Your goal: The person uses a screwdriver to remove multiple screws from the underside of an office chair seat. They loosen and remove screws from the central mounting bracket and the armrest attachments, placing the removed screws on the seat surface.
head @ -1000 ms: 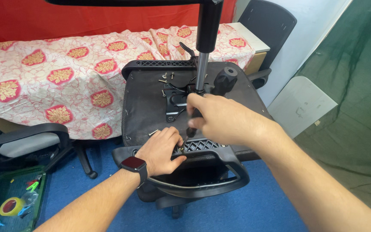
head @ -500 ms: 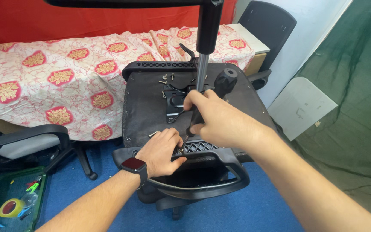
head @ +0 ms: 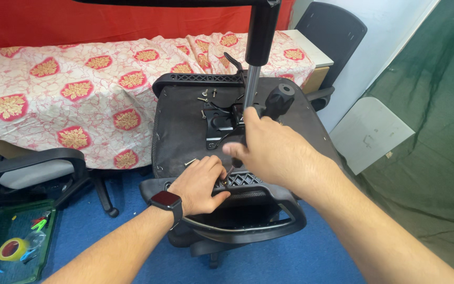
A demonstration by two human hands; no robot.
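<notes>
Black gas-lift column (head: pixel 253 68) beside right hand (head: pixel 271 152)

- smartwatch screen (head: pixel 164 200): on the left wrist, low centre of the view; rounded square face in a black case on a black band; display glows dim dark red.
- packages: none in view.
- labels: none to be made out.
- signs: none in view.
- other screens: none in view.
</notes>
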